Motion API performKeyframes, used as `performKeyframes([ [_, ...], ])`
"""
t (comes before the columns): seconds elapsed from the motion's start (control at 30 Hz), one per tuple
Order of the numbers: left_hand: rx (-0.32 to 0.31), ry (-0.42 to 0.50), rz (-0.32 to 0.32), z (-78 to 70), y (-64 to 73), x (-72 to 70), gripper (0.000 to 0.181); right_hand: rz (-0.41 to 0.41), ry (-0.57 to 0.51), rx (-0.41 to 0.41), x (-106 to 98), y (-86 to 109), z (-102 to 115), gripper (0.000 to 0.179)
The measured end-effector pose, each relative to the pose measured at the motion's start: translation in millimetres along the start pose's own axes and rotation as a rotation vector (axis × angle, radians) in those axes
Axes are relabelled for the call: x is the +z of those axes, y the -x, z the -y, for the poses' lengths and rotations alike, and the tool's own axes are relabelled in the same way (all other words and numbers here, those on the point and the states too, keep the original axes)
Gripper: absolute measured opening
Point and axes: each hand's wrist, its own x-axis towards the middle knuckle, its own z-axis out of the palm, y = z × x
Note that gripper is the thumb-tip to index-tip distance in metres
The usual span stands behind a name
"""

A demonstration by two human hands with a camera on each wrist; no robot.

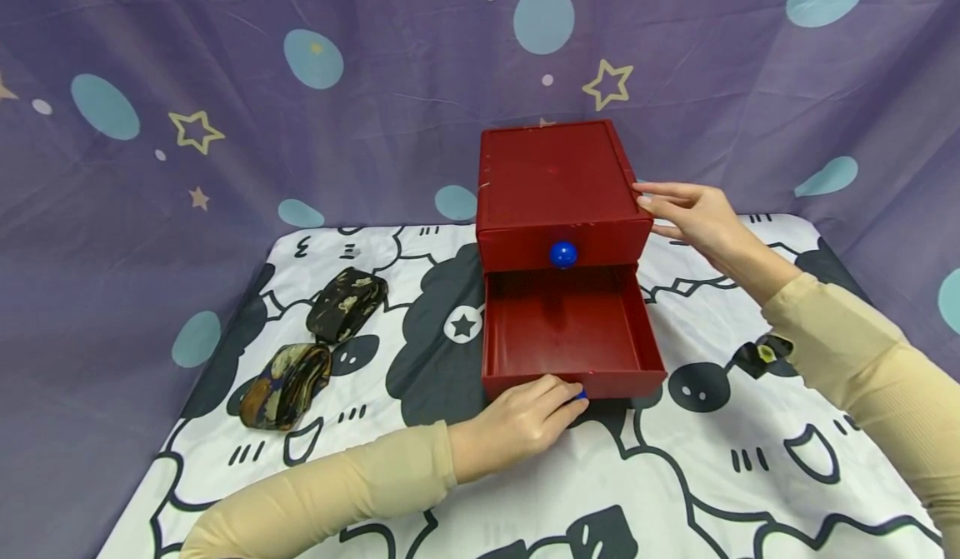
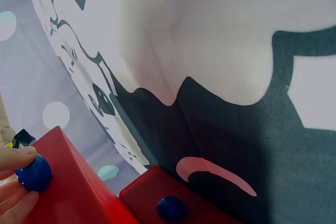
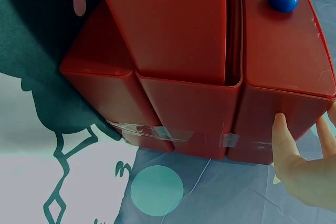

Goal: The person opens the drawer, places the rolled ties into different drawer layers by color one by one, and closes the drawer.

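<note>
A red drawer cabinet (image 1: 558, 172) stands on the cloth-covered table, its middle drawer (image 1: 562, 334) pulled out and showing a bare red floor. At that drawer's front, my left hand (image 1: 517, 426) grips its blue knob (image 2: 35, 174), mostly hidden by the fingers in the head view. Against the cabinet's upper right side rest the fingers of my right hand (image 1: 701, 222), fairly straight. In the right wrist view the right hand (image 3: 304, 174) touches the side of the top drawer section, which is closed and has another blue knob (image 1: 563, 254).
Left of the cabinet lie a dark flowered folded cloth (image 1: 347, 302) and a brown-green patterned folded cloth (image 1: 287, 386). A small dark item with a yellow-green spot (image 1: 763, 355) lies by the right sleeve. A purple curtain (image 1: 405, 109) hangs behind the table.
</note>
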Motion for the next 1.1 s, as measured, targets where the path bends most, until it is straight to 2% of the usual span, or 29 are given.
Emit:
performKeyframes([
  [0.17,0.005,-0.005,-0.021,-1.6,0.3,0.7,0.042,0.004,0.011,0.000,-0.1,-0.3,0.0,0.057],
  [0.37,0.004,-0.008,0.007,-3.6,0.1,-3.5,0.033,0.007,0.013,-0.002,-0.7,-0.1,0.1,0.057],
  [0.73,0.025,-0.044,-0.008,-5.6,1.7,-1.1,0.030,0.009,-0.016,-0.014,-0.9,0.7,-0.6,0.055],
  [1.1,0.035,-0.060,0.022,-4.7,2.4,-4.0,0.029,0.010,-0.018,-0.017,-0.9,-0.1,-1.2,0.053],
])
